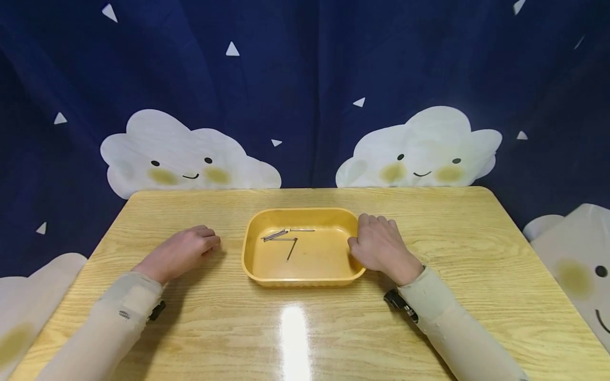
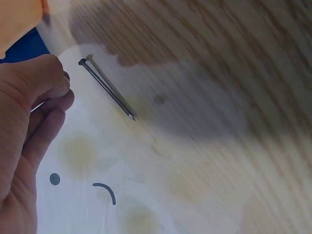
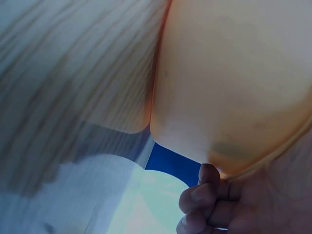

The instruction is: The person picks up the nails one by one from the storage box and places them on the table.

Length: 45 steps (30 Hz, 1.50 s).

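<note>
Watching my left grip (image 1: 178, 251), fingers loosely bent and empty, beside a grey metal nail (image 2: 107, 90) on the pale wood-grain surface (image 1: 214, 328), I judge a nudge could roll it; my right grip (image 1: 381, 246) holds a yellow rectangular plastic tray (image 1: 305, 279), where tugging could scatter the loose nails (image 1: 275, 234).

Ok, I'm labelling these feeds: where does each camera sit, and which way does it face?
Head: worn on the head, facing forward and down at nails in a yellow tray on the wooden table; both sleeves, left fingers and right fingers show.
Left wrist: worn there, facing a single nail; left fingers show.
Right wrist: worn there, facing the tray; right fingers show.
Head and right wrist share the tray and right fingers.
</note>
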Motion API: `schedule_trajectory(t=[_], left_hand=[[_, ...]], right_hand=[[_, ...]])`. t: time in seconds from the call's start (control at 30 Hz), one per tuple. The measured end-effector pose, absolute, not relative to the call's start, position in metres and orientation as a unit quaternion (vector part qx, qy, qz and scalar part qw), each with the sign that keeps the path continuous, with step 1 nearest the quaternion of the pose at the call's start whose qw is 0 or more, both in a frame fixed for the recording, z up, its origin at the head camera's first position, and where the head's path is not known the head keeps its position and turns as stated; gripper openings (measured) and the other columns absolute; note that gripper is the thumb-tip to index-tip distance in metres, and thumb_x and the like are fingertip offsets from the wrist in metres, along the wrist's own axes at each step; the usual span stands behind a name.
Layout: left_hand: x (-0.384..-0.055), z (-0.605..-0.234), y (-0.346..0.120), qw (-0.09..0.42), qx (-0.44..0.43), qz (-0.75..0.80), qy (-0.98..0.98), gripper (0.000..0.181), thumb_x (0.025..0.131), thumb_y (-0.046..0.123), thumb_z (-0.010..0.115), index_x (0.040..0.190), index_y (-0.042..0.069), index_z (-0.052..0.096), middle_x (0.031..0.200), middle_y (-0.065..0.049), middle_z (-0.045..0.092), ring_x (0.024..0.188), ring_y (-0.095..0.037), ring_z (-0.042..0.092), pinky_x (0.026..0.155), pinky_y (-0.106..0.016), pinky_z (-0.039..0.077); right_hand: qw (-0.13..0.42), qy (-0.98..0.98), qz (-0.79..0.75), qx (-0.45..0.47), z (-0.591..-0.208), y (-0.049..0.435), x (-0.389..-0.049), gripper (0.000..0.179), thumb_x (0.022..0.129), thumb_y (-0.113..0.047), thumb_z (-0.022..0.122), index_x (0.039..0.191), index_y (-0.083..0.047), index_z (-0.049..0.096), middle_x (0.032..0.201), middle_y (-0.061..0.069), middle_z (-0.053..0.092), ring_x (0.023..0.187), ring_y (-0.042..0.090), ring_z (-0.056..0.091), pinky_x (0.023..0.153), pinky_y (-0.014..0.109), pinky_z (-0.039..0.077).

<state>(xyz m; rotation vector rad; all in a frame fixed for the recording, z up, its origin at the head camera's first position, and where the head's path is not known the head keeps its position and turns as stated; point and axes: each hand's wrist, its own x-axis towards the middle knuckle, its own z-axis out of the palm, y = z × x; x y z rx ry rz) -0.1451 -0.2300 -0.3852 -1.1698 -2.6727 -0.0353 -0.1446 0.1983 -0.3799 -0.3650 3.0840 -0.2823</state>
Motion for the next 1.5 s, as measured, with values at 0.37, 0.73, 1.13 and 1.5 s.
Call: schedule_trajectory(t=[0.37, 0.73, 1.13, 1.5], left_hand=[[-0.142, -0.377, -0.229, 0.118, -0.396, -0.02, -0.911, 0.024, 0.08, -0.01, 0.074, 0.081, 0.012, 0.065, 0.077, 0.004, 0.06, 0.073, -0.009, 0.053, 0.064, -0.029, 0.052], [-0.137, -0.362, -0.215, 0.129, -0.412, -0.031, -0.901, 0.026, 0.082, -0.011, 0.073, 0.079, 0.013, 0.063, 0.077, 0.005, 0.059, 0.074, -0.007, 0.05, 0.064, -0.026, 0.05], [-0.133, -0.348, -0.198, 0.168, -0.428, -0.058, -0.886, 0.025, 0.08, -0.012, 0.07, 0.082, 0.013, 0.065, 0.08, 0.004, 0.061, 0.076, -0.008, 0.054, 0.066, -0.026, 0.051], [-0.128, -0.339, -0.186, 0.169, -0.43, -0.069, -0.884, 0.02, 0.08, -0.01, 0.074, 0.088, 0.009, 0.073, 0.087, 0.001, 0.071, 0.082, -0.012, 0.064, 0.071, -0.028, 0.058]], right_hand=[[0.007, 0.988, -0.093, -0.119, -0.38, 0.199, -0.144, 0.023, 0.094, -0.026, 0.049, 0.083, -0.006, 0.045, 0.074, 0.009, 0.047, 0.067, 0.027, 0.043, 0.065, 0.035, 0.029], [0.004, 0.988, -0.092, -0.12, -0.38, 0.199, -0.146, 0.023, 0.094, -0.026, 0.049, 0.083, -0.006, 0.045, 0.074, 0.009, 0.048, 0.067, 0.027, 0.044, 0.064, 0.035, 0.03], [-0.001, 0.988, -0.091, -0.121, -0.38, 0.199, -0.146, 0.024, 0.094, -0.027, 0.05, 0.083, -0.006, 0.045, 0.074, 0.009, 0.049, 0.068, 0.027, 0.045, 0.065, 0.035, 0.03], [0.003, 0.988, -0.096, -0.12, -0.38, 0.2, -0.145, 0.023, 0.094, -0.027, 0.049, 0.084, -0.006, 0.046, 0.075, 0.009, 0.049, 0.068, 0.028, 0.045, 0.065, 0.035, 0.03]])
